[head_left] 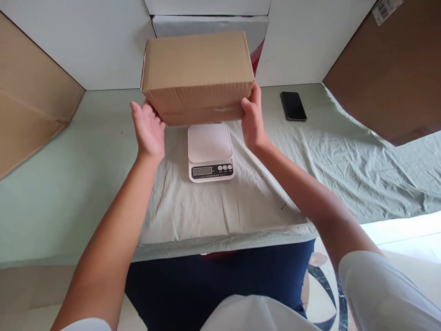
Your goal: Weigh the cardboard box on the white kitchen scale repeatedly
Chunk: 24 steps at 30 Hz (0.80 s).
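Observation:
Between my two hands is a closed brown cardboard box (198, 78), held up behind and above a white digital kitchen scale (210, 143). My left hand (149, 131) supports its lower left corner, palm turned up and thumb apart, with the fingertips partly hidden behind the box. At the right end my right hand (253, 117) grips the box, thumb on the near face and fingers round the side. The scale lies on the cloth with its flat platform bare and its dark display panel (212, 171) facing me. I can read no digits on it.
A black phone (293, 106) lies on the green cloth (275, 184) to the right. Large cardboard boxes stand at the left (31, 92) and right (389, 73). White panels and a white box (210, 25) are at the back.

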Available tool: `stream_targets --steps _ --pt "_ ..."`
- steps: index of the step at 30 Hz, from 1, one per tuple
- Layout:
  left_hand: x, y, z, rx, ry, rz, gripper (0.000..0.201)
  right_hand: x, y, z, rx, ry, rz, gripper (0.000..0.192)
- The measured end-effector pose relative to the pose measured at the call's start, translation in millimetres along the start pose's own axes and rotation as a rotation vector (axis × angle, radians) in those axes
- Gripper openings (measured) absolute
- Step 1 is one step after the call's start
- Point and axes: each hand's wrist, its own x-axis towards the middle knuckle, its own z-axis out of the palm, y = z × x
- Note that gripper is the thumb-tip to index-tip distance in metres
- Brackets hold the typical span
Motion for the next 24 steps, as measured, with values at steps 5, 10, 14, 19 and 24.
stream_targets --steps 5,10,14,19,24 --pt "44.7 -35.0 10.2 -0.023 0.084 -0.065 0.088 44.1 31.2 20.0 0.144 0.023 0.037 0.112" --pt "63.4 -77.5 9.2 0.026 0.2 -0.23 0.101 49.1 75.5 35.5 0.18 0.122 0.141 0.104" --pt "64.7 -93.2 3.1 0.07 0.139 -0.212 0.115 45.3 88.9 33.1 0.238 0.151 0.172 0.091" --pt "65.9 -99.0 -5.1 0.079 0.118 -0.199 0.108 43.3 82.0 30.8 0.242 0.141 0.2 0.085" --pt "65.3 -98.1 1.2 0.097 0.081 -0.229 0.113 45.0 94.9 31.9 0.207 0.115 0.146 0.089"
